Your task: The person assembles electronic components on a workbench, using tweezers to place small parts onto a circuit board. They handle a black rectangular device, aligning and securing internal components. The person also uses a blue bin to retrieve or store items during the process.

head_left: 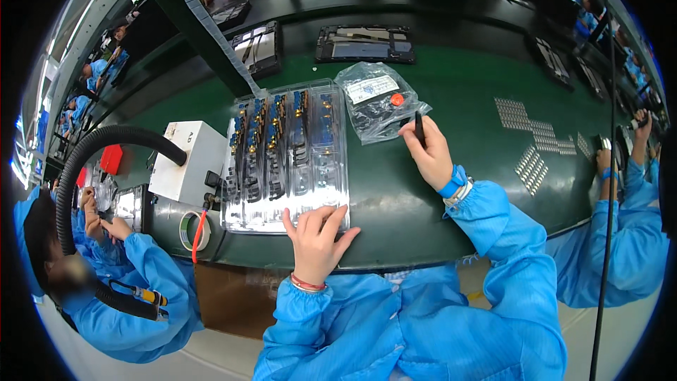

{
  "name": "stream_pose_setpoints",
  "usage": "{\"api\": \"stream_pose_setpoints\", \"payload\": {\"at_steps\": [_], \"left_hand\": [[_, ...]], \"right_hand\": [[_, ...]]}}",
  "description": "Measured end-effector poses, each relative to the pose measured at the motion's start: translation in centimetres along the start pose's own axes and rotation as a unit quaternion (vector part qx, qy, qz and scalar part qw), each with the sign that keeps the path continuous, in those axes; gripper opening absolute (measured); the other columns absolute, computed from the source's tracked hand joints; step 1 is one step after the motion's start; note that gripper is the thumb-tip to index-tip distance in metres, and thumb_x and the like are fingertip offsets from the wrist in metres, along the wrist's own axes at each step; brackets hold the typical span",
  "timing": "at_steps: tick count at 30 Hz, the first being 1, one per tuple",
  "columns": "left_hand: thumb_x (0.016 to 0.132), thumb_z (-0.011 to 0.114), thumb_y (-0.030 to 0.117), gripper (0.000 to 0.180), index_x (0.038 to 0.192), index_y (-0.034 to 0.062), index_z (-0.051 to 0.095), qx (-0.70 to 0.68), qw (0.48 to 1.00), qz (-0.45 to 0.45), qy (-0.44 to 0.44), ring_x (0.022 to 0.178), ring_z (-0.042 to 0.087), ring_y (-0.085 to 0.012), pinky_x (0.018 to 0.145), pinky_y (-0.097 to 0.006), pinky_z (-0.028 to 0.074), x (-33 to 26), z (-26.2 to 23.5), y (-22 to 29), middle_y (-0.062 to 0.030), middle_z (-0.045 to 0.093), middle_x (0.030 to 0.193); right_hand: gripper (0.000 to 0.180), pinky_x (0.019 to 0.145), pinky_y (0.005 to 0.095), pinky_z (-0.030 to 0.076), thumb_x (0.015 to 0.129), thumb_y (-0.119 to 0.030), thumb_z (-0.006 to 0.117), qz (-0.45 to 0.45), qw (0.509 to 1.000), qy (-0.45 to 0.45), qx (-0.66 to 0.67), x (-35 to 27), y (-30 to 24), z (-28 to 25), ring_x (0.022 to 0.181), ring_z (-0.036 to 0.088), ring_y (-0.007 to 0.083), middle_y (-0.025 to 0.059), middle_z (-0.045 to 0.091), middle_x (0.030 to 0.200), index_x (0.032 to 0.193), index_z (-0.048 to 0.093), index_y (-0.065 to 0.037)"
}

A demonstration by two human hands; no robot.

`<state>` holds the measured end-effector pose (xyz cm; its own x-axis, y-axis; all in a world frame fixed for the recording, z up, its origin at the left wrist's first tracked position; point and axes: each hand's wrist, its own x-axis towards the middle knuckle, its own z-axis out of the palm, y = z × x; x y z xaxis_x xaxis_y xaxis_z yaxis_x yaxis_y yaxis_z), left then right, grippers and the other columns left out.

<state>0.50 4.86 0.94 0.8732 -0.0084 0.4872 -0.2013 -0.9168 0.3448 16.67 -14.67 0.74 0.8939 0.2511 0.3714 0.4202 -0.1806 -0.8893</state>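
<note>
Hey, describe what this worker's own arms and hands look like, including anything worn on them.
Both arms wear bright blue sleeves with gathered cuffs. Neither hand is gloved. The left hand has a thin red bracelet at its wrist; the right hand has a blue wristband and a paler band beside it.

We wear a bright blue coat [402,331] with loose, wrinkled sleeves [509,224] gathered at the cuffs [305,298]. Just behind our left hand [317,240] sits a thin red band [308,285]; behind our right hand [430,153], a blue strap [452,182] and a pale band [459,193].
</note>
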Motion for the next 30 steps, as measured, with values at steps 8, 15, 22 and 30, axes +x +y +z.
{"api": "stream_pose_setpoints", "payload": {"at_steps": [8, 15, 22, 30], "left_hand": [[0.065, 0.069, 0.015, 0.031, 0.095, 0.0185, 0.063, 0.056, 0.998, 0.010, 0.024, 0.079, 0.047, -0.0140, 0.094, -0.048, 0.021, -0.4, 1.0, 0.5, 0.0044, 0.049, 0.080], [0.067, 0.069, 0.019, 0.032, 0.098, 0.0186, 0.062, 0.078, 0.997, -0.003, -0.001, 0.078, 0.047, -0.0150, 0.093, -0.051, 0.022, -0.2, 0.8, 0.4, 0.0034, 0.048, 0.081], [0.067, 0.069, 0.020, 0.033, 0.100, 0.0185, 0.061, 0.100, 0.995, 0.001, 0.002, 0.080, 0.047, -0.0162, 0.096, -0.054, 0.019, -0.4, 0.4, 0.4, 0.0028, 0.049, 0.083], [0.068, 0.068, 0.021, 0.036, 0.103, 0.0191, 0.060, 0.103, 0.995, 0.014, -0.009, 0.082, 0.047, -0.0168, 0.098, -0.055, 0.017, -0.1, 0.2, 0.0, 0.0029, 0.050, 0.086]], "right_hand": [[0.012, 0.043, 0.0183, 0.031, 0.087, -0.015, 0.049, 0.079, 0.988, 0.029, 0.130, -0.2, 0.9, -0.3, 0.048, 0.039, 0.0026, -0.0048, 0.042, 0.057, 0.083, 0.053, -0.004], [0.012, 0.044, 0.0181, 0.031, 0.087, -0.016, 0.049, 0.085, 0.987, 0.023, 0.134, -0.3, 1.2, -0.4, 0.049, 0.039, 0.0025, -0.0050, 0.042, 0.058, 0.084, 0.053, -0.005], [0.012, 0.045, 0.0182, 0.031, 0.087, -0.016, 0.049, 0.081, 0.989, 0.025, 0.122, -0.3, 1.5, -0.4, 0.050, 0.039, 0.0023, -0.0052, 0.042, 0.060, 0.085, 0.053, -0.005], [0.018, 0.052, 0.0214, 0.037, 0.089, -0.019, 0.046, -0.018, 0.982, 0.127, 0.137, 0.1, 2.8, 0.5, 0.056, 0.044, 0.0062, -0.0026, 0.048, 0.064, 0.088, 0.055, -0.004]]}}
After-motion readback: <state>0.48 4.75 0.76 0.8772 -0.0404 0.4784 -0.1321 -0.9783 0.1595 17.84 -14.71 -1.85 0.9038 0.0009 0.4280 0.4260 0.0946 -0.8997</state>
